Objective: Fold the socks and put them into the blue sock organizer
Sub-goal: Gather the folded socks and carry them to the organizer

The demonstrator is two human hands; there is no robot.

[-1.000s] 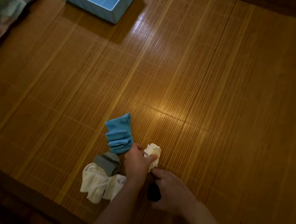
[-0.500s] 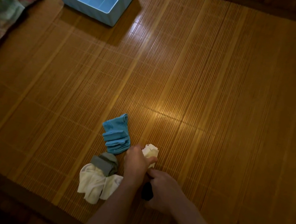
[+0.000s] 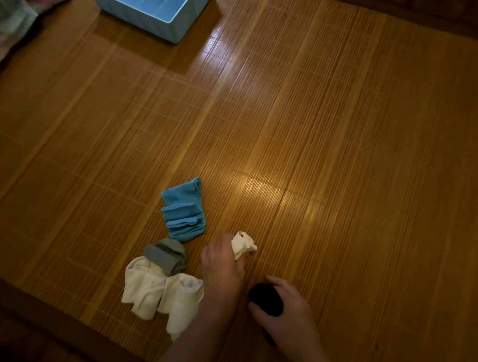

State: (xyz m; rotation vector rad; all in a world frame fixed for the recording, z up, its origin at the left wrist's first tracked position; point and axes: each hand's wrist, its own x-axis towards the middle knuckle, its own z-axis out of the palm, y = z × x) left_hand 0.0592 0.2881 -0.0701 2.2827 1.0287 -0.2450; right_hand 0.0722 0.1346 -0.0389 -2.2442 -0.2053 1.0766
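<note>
Early stage, I think: the blue sock organizer (image 3: 169, 28) shows only empty cells, the left hand (image 3: 221, 266) grips a cream sock (image 3: 242, 244), the right hand (image 3: 285, 312) a black sock (image 3: 265, 298) — other socks (image 3: 184, 209) wait

The blue sock organizer (image 3: 186, 21) at the upper left is cut by the top edge, so only its near corner and a few dividers show. The patterned cloth (image 3: 16, 13) beside it runs off the left edge and is too blurred to identify. At the lower middle, the left hand (image 3: 221, 266) covers most of the small white sock (image 3: 242, 244) it pinches, its forearm hides part of the white sock pile (image 3: 155, 293), and the right hand (image 3: 288, 312) curls round a black sock (image 3: 265, 298) whose lower part is lost under the palm and in shadow, both forearms leaving by the bottom edge.
</note>
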